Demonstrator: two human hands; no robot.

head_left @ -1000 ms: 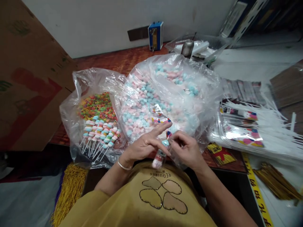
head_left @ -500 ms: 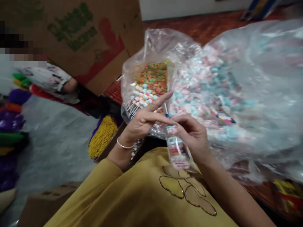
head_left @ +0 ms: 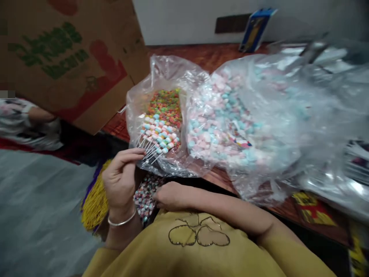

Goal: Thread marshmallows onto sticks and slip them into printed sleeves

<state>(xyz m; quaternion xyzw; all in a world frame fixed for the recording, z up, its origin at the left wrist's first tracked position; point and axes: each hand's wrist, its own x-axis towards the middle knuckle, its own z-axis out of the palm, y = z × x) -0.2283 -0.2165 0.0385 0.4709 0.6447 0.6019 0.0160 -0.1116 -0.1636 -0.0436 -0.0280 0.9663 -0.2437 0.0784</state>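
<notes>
My left hand [head_left: 123, 177], with a silver bangle at the wrist, reaches its extended fingers to the white sticks of a bunch of marshmallow skewers [head_left: 160, 134]. Its thumb stays apart from the fingertips. These skewers lie on a clear plastic bag, beside a heap of small orange and green sweets [head_left: 164, 102]. My right hand [head_left: 170, 195] is low in front of my body, fingers curled down at the edge of a mass of small pink, white and dark sweets [head_left: 145, 194]. What those fingers hold is hidden.
A large clear bag of pink and blue marshmallows [head_left: 207, 134] covers the table's middle. A cardboard box [head_left: 109, 73] stands at the back left, near another person's arm [head_left: 40, 115]. Yellow stringy material [head_left: 96, 200] is at left, a blue box [head_left: 256, 30] at the back.
My hands have parted. The left has moved left and down to the skewer sticks. The right has gone down and left; the filled clear packet it held no longer shows. The view has shifted right.
</notes>
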